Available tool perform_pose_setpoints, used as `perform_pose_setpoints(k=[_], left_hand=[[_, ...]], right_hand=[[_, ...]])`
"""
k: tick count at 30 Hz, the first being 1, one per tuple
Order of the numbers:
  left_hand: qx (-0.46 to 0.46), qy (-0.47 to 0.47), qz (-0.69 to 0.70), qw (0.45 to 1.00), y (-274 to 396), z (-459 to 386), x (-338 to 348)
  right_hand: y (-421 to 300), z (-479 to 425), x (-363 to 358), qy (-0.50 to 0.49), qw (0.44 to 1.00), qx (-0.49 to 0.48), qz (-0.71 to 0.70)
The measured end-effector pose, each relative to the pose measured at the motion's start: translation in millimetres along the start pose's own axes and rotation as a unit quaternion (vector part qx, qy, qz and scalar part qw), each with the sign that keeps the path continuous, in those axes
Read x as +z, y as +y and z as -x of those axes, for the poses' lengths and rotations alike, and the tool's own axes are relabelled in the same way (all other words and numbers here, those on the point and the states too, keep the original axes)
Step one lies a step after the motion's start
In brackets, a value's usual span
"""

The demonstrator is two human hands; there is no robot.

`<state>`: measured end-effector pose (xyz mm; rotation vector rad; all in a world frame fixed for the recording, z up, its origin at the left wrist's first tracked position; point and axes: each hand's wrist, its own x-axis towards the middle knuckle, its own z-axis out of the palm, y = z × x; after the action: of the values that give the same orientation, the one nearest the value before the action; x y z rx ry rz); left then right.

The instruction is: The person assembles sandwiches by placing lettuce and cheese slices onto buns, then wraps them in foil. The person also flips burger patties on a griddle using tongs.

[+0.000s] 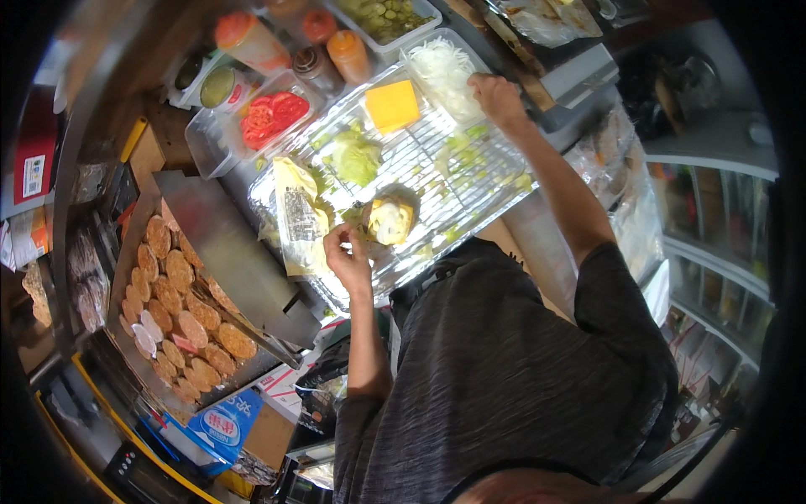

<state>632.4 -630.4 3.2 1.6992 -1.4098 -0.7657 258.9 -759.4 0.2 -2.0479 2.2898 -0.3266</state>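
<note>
My right hand (pixel 499 99) is at the near edge of a clear tub of sliced white onion (pixel 444 72); its fingertips are curled, and what they hold, if anything, cannot be made out. Beside the topped burger (pixel 391 217) on the wire rack, my left hand (pixel 348 252) has its thumb and fingertips drawn close together, with the space between them unclear. Pale toppings lie on the burger over yellow cheese. A printed yellow wrapper (pixel 299 214) lies left of it. Farther up the foil-lined tray (pixel 441 242) are lettuce leaves (pixel 356 157) and a stack of orange cheese slices (pixel 391 107).
A tub of tomato slices (pixel 274 120) stands behind the tray's left side, near sauce bottles (pixel 348 57) and a tub of pickle slices (pixel 385 19). At left, a metal pan holds many browned patties (pixel 179 271). A plastic bag (pixel 614 157) lies to the right.
</note>
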Motion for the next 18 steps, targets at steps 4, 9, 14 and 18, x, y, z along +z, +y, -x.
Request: perform_pose_setpoints(k=[4, 9, 14, 18], left_hand=[[-0.005, -0.007, -0.017, 1.0, 1, -4, -3], [0.007, -0.007, -0.02, 1.0, 2, -6, -4], [0.015, -0.001, -0.021, 1.0, -1, -6, -4], [0.011, 0.0, -0.013, 1.0, 0, -5, -4]], right_hand=[[8, 4, 5, -0.009, 0.998, -0.007, 0.061], [3, -2, -17, 0.053, 0.998, 0.018, -0.015], [13, -6, -16, 0.101, 0.969, 0.074, -0.213], [21, -7, -3, 0.109, 0.96, 0.093, -0.239]])
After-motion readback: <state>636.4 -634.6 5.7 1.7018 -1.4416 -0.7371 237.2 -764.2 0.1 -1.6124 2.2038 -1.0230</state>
